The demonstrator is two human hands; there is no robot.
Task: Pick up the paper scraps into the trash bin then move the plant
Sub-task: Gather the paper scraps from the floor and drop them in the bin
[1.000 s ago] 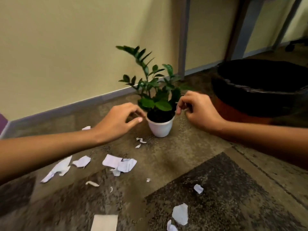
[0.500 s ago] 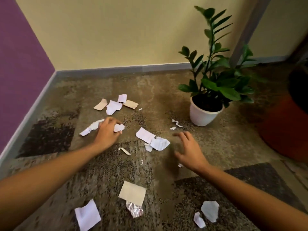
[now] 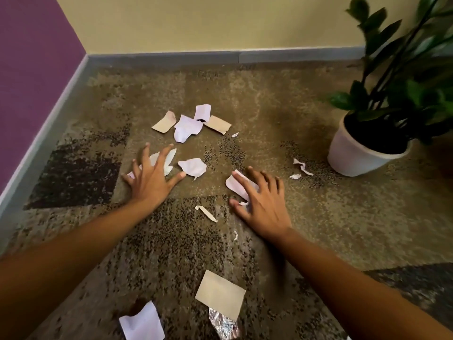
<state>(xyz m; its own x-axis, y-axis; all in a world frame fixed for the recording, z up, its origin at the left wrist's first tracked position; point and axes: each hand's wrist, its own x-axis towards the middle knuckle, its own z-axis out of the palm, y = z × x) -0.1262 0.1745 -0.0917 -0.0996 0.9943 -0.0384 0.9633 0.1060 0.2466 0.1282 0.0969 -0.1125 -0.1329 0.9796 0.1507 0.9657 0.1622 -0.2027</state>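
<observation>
Several white and tan paper scraps lie scattered on the carpet. My left hand (image 3: 152,177) lies spread with straight fingers over a long white scrap (image 3: 169,160). A torn white scrap (image 3: 193,168) sits just right of its thumb. My right hand (image 3: 262,202) rests flat with spread fingers on another white scrap (image 3: 235,184). A cluster of tan and white scraps (image 3: 188,123) lies farther back. The green plant (image 3: 397,77) in its white pot (image 3: 353,155) stands at the right. The trash bin is out of view.
A tan card (image 3: 220,294), a foil wrapper (image 3: 224,325) and a white scrap (image 3: 142,323) lie near me. Small scraps (image 3: 302,166) sit left of the pot. A purple wall (image 3: 29,82) and yellow wall (image 3: 208,23) with grey skirting meet at the corner.
My hands left the plant pot and came down to the floor scraps. The left hand went from curled to spread flat; the right hand reached forward onto a white scrap. The view turned left.
</observation>
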